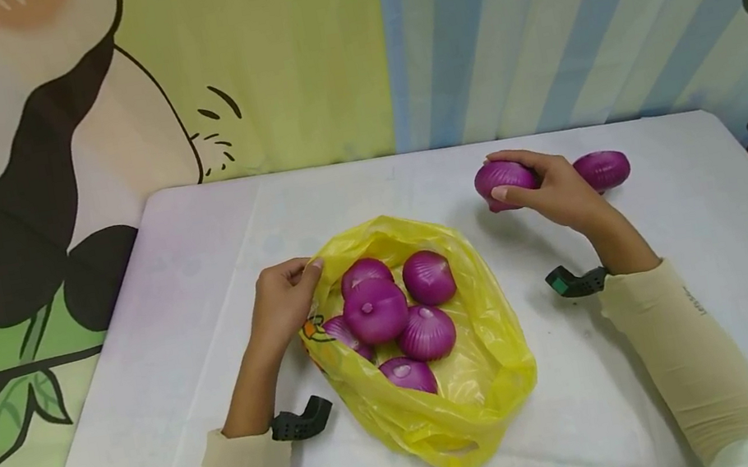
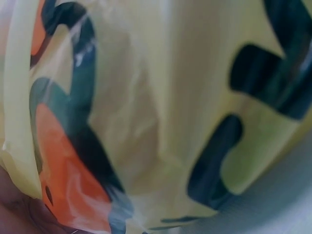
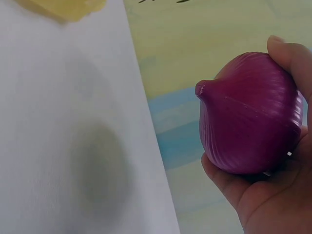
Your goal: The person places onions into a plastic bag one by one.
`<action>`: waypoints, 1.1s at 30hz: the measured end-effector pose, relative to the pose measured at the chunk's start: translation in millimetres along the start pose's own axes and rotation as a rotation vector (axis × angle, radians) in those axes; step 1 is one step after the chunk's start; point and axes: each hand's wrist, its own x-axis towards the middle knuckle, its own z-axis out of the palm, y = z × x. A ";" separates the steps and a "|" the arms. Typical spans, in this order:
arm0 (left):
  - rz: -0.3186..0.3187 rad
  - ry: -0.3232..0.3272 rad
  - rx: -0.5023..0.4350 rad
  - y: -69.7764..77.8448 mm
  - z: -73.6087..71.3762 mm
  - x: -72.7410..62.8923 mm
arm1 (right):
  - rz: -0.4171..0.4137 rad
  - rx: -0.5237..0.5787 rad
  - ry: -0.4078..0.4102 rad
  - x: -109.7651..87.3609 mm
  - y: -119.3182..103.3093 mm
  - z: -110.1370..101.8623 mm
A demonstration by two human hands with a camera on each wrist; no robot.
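Note:
A yellow plastic bag (image 1: 500, 311) stands wide open on the table, with several purple onions (image 1: 375, 311) inside it. My left hand (image 1: 281, 304) pinches the bag's left rim between thumb and fingers. In the left wrist view the bag's printed side (image 2: 131, 122) fills most of the picture. Right of the bag, my right hand (image 1: 557, 188) grips a purple onion (image 1: 504, 184), held above the tabletop with its shadow below. The right wrist view shows this onion (image 3: 251, 114) between thumb and fingers, its stem end pointing left. Another onion (image 1: 601, 170) lies just beyond the right wrist.
The white table (image 1: 195, 240) ends at a far edge against a printed cloth backdrop (image 1: 283, 57) with cartoon figures and stripes. Black wrist-worn devices (image 1: 302, 420) sit on both wrists. The bag's handle loop (image 1: 454, 453) droops toward the near side.

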 end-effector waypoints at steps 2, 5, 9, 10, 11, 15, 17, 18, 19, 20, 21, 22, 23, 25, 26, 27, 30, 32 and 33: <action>-0.002 -0.001 0.006 0.2 -0.5 -0.3 | -0.024 0.016 -0.003 1.2 -2.4 3.1; -0.007 0.000 0.008 0.3 -0.6 -0.5 | -0.065 0.031 -0.015 2.7 -6.3 7.5; -0.009 -0.001 0.008 0.1 -0.2 -0.8 | -0.109 0.058 -0.042 3.4 -12.3 12.4; -0.009 -0.003 0.007 0.1 -0.1 -0.9 | -0.118 0.066 -0.046 3.3 -14.0 13.4; -0.008 -0.004 0.007 0.1 -0.1 -1.0 | -0.128 0.076 -0.051 3.2 -15.6 14.4; 0.000 -0.006 0.003 0.3 0.0 -1.2 | -0.176 0.149 -0.064 3.3 -22.5 19.9; 0.005 -0.004 0.003 0.4 0.0 -0.8 | -0.210 0.202 -0.086 3.8 -26.6 23.8; 0.005 -0.003 0.001 0.4 0.2 -0.4 | -0.227 0.228 -0.096 4.1 -28.5 26.0; 0.007 -0.003 0.002 0.6 0.0 -0.2 | -0.243 0.250 -0.109 4.6 -30.5 28.4; 0.007 -0.002 0.001 0.9 -0.2 0.0 | -0.259 0.261 -0.118 4.7 -32.4 30.6; 0.005 -0.003 0.004 1.1 -0.3 0.2 | -0.272 0.272 -0.130 4.9 -34.2 33.0; 0.004 -0.005 0.003 1.2 -0.3 0.3 | -0.283 0.282 -0.139 5.0 -36.1 35.1; 0.003 -0.006 0.005 1.5 -0.5 0.5 | -0.293 0.286 -0.144 5.1 -37.9 37.3; -0.001 -0.008 0.003 1.8 -0.8 0.5 | -0.312 0.300 -0.154 5.7 -41.2 41.7; -0.005 -0.007 0.000 1.9 -0.9 0.4 | -0.320 0.311 -0.159 6.1 -43.0 43.9; -0.004 -0.008 0.003 1.7 -1.2 0.4 | -0.328 0.330 -0.167 6.6 -45.2 46.2; -0.007 -0.008 -0.001 1.4 -2.1 0.2 | -0.350 0.361 -0.188 7.1 -51.5 52.4; -0.005 -0.009 -0.002 0.8 -2.6 0.2 | -0.368 0.370 -0.202 6.8 -56.3 55.9; -0.003 -0.009 -0.001 0.7 -2.8 0.2 | -0.379 0.369 -0.207 6.8 -58.5 57.5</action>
